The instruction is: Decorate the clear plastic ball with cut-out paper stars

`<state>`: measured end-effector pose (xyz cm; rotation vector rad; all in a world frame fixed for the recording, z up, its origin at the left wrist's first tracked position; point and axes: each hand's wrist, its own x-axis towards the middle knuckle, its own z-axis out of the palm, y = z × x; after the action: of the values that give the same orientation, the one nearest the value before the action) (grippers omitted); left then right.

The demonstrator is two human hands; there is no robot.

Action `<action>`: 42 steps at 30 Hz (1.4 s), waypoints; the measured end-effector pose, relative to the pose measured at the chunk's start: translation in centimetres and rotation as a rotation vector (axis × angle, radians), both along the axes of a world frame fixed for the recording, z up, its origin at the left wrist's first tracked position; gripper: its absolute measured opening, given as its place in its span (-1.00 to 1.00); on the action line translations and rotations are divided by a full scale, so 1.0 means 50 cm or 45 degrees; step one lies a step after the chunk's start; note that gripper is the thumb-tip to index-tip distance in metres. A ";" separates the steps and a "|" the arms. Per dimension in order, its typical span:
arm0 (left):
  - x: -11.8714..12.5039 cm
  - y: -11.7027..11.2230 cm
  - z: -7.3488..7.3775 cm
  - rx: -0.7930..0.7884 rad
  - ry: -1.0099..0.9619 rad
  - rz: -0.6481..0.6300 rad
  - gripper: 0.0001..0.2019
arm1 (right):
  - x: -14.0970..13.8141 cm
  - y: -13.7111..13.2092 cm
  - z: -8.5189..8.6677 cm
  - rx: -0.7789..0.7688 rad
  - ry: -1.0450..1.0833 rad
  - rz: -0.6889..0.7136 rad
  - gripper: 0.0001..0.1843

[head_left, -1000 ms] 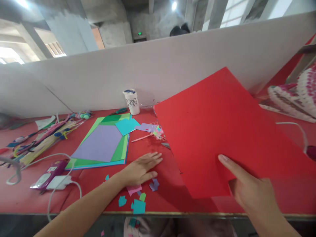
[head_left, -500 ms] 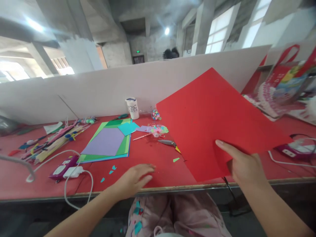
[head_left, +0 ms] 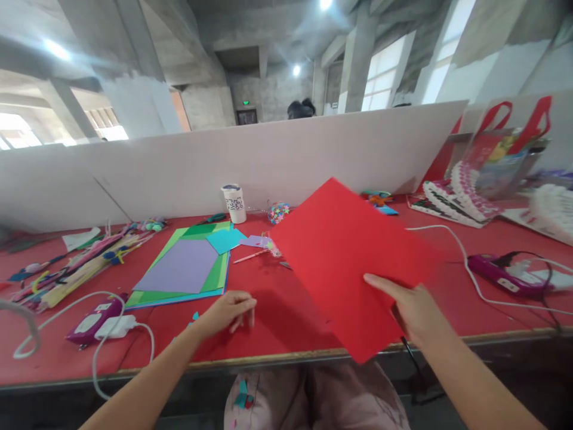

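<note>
A sheet of red paper point(head_left: 333, 257) is pinched by its lower right part in my right hand point(head_left: 414, 304), thumb on top and the other fingers hidden behind it. The sheet is held tilted above the red table, its lower corner reaching past the front edge. My left hand point(head_left: 233, 310) hovers over the table, fingers loosely bent and apart, holding nothing. Just beyond it lies a stack of coloured paper with a purple sheet point(head_left: 176, 267) on top of green ones point(head_left: 212, 278). A turquoise piece point(head_left: 226, 240) overlaps the stack's right side.
A white cup point(head_left: 234, 204) stands by the white partition point(head_left: 188, 173), near a clear bag of star-shaped bits point(head_left: 278, 212). Pipe cleaners point(head_left: 89, 263) lie at left. Purple power strips point(head_left: 96, 316) with white cables sit on both sides. A handled bag point(head_left: 505, 155) stands at far right.
The red sheet has come lower and to the left with my right hand. My left hand has drawn left, its fingers more bent. The scissors are now mostly covered by the sheet.
</note>
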<state>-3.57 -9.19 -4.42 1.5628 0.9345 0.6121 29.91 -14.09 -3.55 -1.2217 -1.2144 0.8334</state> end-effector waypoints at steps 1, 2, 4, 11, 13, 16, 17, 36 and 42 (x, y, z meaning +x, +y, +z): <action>-0.015 0.003 0.003 0.002 -0.074 0.149 -0.66 | -0.026 0.001 0.003 -0.150 0.147 0.087 -0.60; -0.023 0.006 0.007 -0.006 -0.145 0.271 -0.65 | -0.053 0.001 0.004 -0.286 0.219 0.233 -0.56; -0.028 0.009 0.018 -0.063 -0.247 0.417 -0.61 | -0.104 0.000 0.000 -0.353 0.176 0.420 -0.54; -0.034 0.002 0.023 -0.461 -0.166 0.342 -0.64 | -0.118 0.073 -0.030 -0.262 -0.421 0.356 -0.70; -0.038 0.004 0.011 -0.542 -0.141 0.330 -0.62 | -0.090 0.119 -0.029 -0.220 -0.648 0.213 -0.77; -0.033 0.013 -0.012 -0.514 -0.018 0.446 -0.59 | -0.071 0.188 -0.024 -0.184 -0.962 0.207 -0.76; -0.029 0.018 -0.019 -0.421 0.064 0.520 -0.60 | -0.073 0.207 -0.021 -0.176 -1.046 0.232 -0.73; 0.160 0.286 -0.054 0.371 0.619 0.612 -0.73 | -0.053 0.268 0.001 -0.062 -1.352 0.396 -0.89; 0.163 0.318 -0.074 0.236 0.293 0.670 -0.67 | -0.063 0.291 0.007 -0.067 -1.370 0.502 -0.91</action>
<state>4.59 6.70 -8.14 1.5756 1.5227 0.9183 26.78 0.44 -3.18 -1.5517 -2.3609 0.4437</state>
